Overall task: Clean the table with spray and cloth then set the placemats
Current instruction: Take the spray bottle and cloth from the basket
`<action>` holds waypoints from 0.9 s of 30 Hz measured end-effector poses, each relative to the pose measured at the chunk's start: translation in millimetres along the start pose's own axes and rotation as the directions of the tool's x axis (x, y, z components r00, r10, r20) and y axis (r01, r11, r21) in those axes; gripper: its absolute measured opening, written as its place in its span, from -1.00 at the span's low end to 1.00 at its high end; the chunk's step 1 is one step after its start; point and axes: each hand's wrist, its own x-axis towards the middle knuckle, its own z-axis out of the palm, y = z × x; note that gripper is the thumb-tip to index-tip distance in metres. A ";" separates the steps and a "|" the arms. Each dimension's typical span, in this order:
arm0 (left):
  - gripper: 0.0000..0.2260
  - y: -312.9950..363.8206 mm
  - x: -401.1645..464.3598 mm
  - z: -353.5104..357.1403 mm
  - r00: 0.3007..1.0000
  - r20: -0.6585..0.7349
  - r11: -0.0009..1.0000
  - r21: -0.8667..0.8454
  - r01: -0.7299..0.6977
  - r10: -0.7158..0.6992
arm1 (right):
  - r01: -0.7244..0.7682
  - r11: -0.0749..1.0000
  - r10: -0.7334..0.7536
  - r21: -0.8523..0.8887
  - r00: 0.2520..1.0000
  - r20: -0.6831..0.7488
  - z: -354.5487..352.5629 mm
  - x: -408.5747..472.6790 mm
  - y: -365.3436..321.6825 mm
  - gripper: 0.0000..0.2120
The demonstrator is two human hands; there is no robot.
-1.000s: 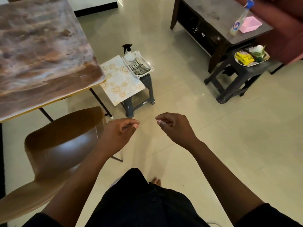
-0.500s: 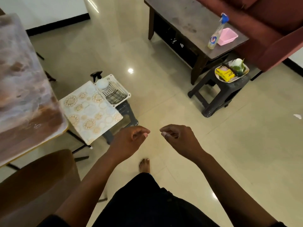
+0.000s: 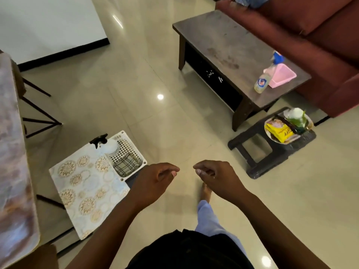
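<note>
My left hand (image 3: 153,181) and my right hand (image 3: 217,177) hang in front of me over the floor, fingers loosely curled, nothing in either. Just left of my left hand a white basket (image 3: 134,150) sits on a small stool; it holds a checked cloth (image 3: 127,165) and a white spray bottle (image 3: 108,145) with a black trigger. A pale placemat (image 3: 85,189) with gold circles lies beside the basket. The marbled dining table (image 3: 13,171) runs along the left edge. A dark coffee table (image 3: 229,47) stands at the upper right.
On the coffee table stand a blue-capped bottle (image 3: 266,78) and a pink tub (image 3: 281,75). A dark stool (image 3: 258,158) carries a plate of packets (image 3: 285,129). A red sofa (image 3: 320,35) fills the far right. A brown chair (image 3: 38,257) is at bottom left.
The view has swung right and I have stepped forward: the dining table slid to the left edge, the coffee table and sofa came closer. Both hands keep the same loose curl.
</note>
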 end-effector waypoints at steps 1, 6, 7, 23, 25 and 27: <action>-0.86 2.1 20.1 0.2 0.999 -0.031 1.000 -0.014 0.014 -0.015 | 0.021 1.000 -0.021 -0.015 1.000 0.015 -9.8 25.1 5.2 -0.84; -0.87 19.0 94.5 -2.4 0.975 -0.158 0.984 -0.111 0.141 -0.158 | 0.136 0.989 -0.126 -0.057 0.980 0.152 -62.4 129.4 9.7 -0.84; -0.86 21.9 105.4 -3.4 0.966 -0.167 0.973 -0.147 0.175 -0.199 | 0.156 0.986 -0.144 -0.054 0.973 0.178 -71.5 147.4 7.9 -0.82; -0.78 -16.7 313.9 -123.2 0.765 -0.473 0.887 -0.367 0.281 -0.438 | 0.498 0.861 -0.381 -0.105 0.767 0.516 -89.9 487.4 -102.7 -0.82; -0.80 -29.9 331.3 -150.4 0.731 -0.485 0.867 -0.389 0.312 -0.481 | 0.512 0.852 -0.380 -0.107 0.747 0.546 -82.9 525.7 -126.8 -0.82; -0.81 -40.2 346.9 -178.4 0.705 -0.486 0.846 -0.420 0.330 -0.516 | 0.534 0.839 -0.392 -0.102 0.725 0.567 -75.7 561.8 -152.1 -0.82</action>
